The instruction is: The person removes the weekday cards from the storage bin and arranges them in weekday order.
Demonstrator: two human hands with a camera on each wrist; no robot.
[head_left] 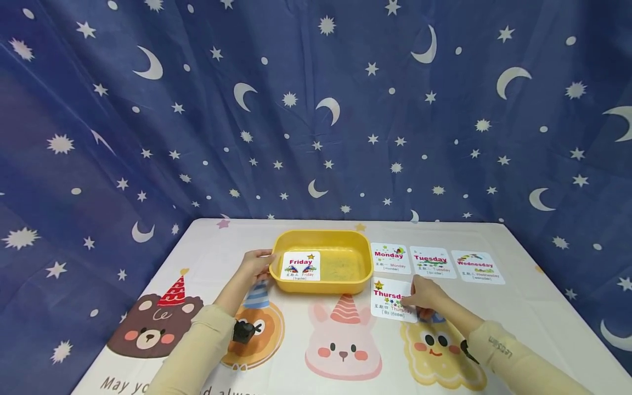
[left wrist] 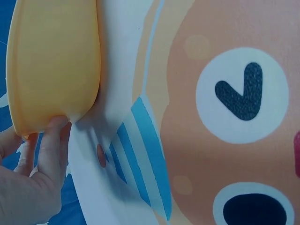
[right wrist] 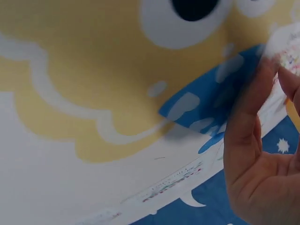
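Observation:
My left hand (head_left: 254, 266) grips the left end of a yellow plastic tray (head_left: 343, 266). In the left wrist view, the fingers (left wrist: 49, 150) curl at the end of the tray (left wrist: 56, 61). Inside the tray, at its left side, lies a white "Friday" card (head_left: 301, 276). My right hand (head_left: 428, 295) pinches the right edge of a "Thursday" card (head_left: 385, 314), just in front of the tray's right corner. The right wrist view has the right hand (right wrist: 262, 164) with thumb and finger at the card (right wrist: 289, 49), partly cut off by the frame.
To the tray's right, a "Monday" card (head_left: 390, 264), a "Tuesday" card (head_left: 433, 267) and a "Wednesday" card (head_left: 478, 273) lie in a row. A tablecloth (head_left: 296, 340) printed with cartoon animals covers the table. Behind hangs a blue curtain (head_left: 296, 126) with stars and moons.

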